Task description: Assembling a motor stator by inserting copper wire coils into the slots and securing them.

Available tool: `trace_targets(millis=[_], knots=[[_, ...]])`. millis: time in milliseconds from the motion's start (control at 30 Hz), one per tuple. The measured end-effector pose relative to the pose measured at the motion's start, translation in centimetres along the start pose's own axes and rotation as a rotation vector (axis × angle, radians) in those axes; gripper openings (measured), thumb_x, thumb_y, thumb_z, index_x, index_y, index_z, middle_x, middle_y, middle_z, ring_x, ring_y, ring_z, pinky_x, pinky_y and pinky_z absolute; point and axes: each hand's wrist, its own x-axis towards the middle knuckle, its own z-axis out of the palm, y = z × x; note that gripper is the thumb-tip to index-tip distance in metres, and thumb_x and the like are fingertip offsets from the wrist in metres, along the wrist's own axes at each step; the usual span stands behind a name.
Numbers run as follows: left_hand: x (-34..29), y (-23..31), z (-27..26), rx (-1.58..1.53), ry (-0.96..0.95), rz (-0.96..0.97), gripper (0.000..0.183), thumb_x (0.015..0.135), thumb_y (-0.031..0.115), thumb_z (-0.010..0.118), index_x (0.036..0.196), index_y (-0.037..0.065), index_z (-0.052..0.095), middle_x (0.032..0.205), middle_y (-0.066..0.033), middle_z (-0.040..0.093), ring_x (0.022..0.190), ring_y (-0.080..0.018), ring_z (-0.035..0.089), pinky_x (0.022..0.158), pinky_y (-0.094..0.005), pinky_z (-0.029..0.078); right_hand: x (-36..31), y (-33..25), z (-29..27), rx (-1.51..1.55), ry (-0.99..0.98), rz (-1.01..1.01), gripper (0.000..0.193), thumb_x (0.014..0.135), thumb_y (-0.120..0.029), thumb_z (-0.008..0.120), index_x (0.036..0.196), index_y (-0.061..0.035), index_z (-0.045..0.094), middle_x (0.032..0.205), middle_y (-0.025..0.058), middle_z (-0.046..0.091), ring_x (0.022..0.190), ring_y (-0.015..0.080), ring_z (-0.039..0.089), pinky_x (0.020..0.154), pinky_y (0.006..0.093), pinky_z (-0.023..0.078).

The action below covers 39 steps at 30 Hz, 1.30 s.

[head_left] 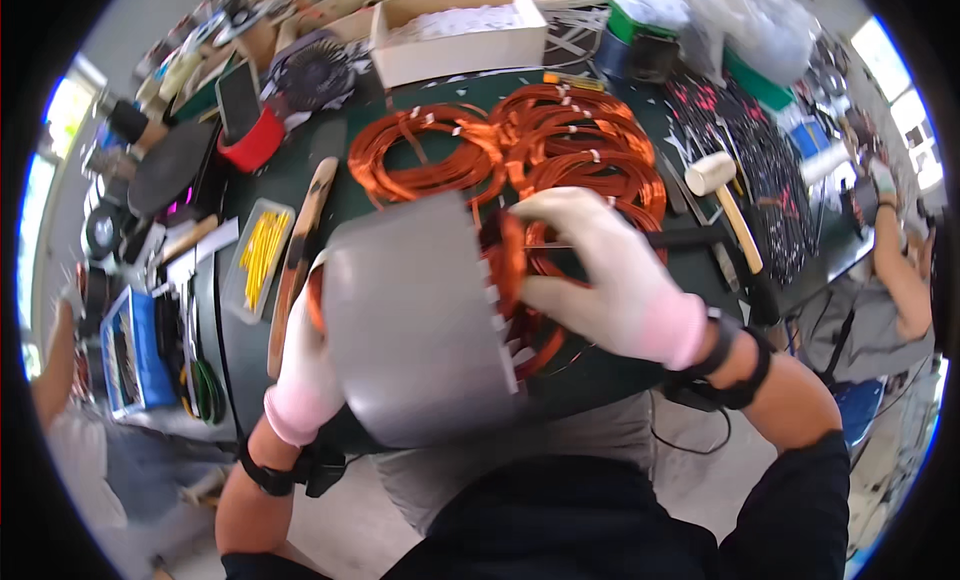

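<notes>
A grey, drum-shaped motor stator [420, 320] is held up over the near edge of the table, smeared by motion. My left hand [312, 365], in a white glove with a pink cuff, is closed on its left side; the fingertips are hidden. Copper winding [511, 260] and white insulation strips show at the right end. There my gloved right hand [605, 280] grips the winding, thumb and fingers curled at its edge. A thin rod with a black handle [690, 237] passes behind this hand; whether the hand touches it I cannot tell.
Orange copper wire coils [430, 160] lie behind the stator. Left stand a wooden stick [305, 220] and a tray of yellow sleeves [262, 255]. A white mallet [711, 174] and black sleeved leads [770, 170] lie right. A white box [460, 35] stands behind; other people work both sides.
</notes>
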Motion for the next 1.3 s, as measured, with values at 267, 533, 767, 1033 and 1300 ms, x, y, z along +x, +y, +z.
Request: trace_targets(millis=[267,533,767,1033,1300], knots=[[-1.6,-4.4,1.9,-0.447,-0.153,-0.327,0.059,0.112,0.032,0.052,0.161,0.004,0.037,0.155,-0.0156,0.051,0.140,-0.0277,0.055,0.118,-0.0458,0.046,-1.5,2.0,6.2,0.213,0.295,-0.024,0.036,0.085,-0.003,0.070,0.116,0.0047,0.055,0.110,0.0254,0.057,0.104,0.0459,0.055,0.093,0.0501,0.046],[-1.4,-3.2,0.1,0.217,0.036,0.059,0.053,0.107,0.024,0.062,0.152,0.003,0.045,0.148,-0.0150,0.055,0.134,-0.0228,0.058,0.114,-0.0409,0.047,-1.2,1.3,6.7,0.536,0.338,0.128,0.039,0.089,0.004,0.065,0.126,0.0022,0.056,0.114,0.0168,0.057,0.106,0.0280,0.060,0.096,0.0370,0.049],[2.1,1.7,2.3,-0.275,0.487,0.172,0.026,0.108,0.011,0.053,0.130,-0.002,0.056,0.121,-0.0090,0.063,0.113,-0.0195,0.062,0.100,-0.0337,0.052,2.2,0.1,5.0,0.949,0.350,0.288,0.039,0.097,-0.012,0.044,0.129,0.0058,0.057,0.119,0.0112,0.064,0.113,0.0190,0.060,0.106,0.0352,0.046],[3.4,1.1,4.1,-0.309,0.415,0.210,0.025,0.113,0.020,0.042,0.121,0.001,0.056,0.112,-0.0067,0.059,0.105,-0.0169,0.058,0.099,-0.0331,0.049,2.3,-0.5,6.9,1.121,0.339,0.447,0.044,0.108,-0.031,0.038,0.129,-0.0011,0.063,0.118,0.0078,0.064,0.113,0.0182,0.057,0.106,0.0339,0.043],[1.9,1.0,3.7,-0.200,0.584,0.217,0.028,0.113,0.016,0.038,0.126,0.002,0.059,0.116,-0.0068,0.059,0.105,-0.0151,0.056,0.099,-0.0317,0.047,0.3,-0.8,3.9,0.312,0.448,0.087,0.033,0.109,-0.009,0.043,0.128,0.0062,0.064,0.125,0.0110,0.065,0.115,0.0181,0.060,0.106,0.0330,0.046]])
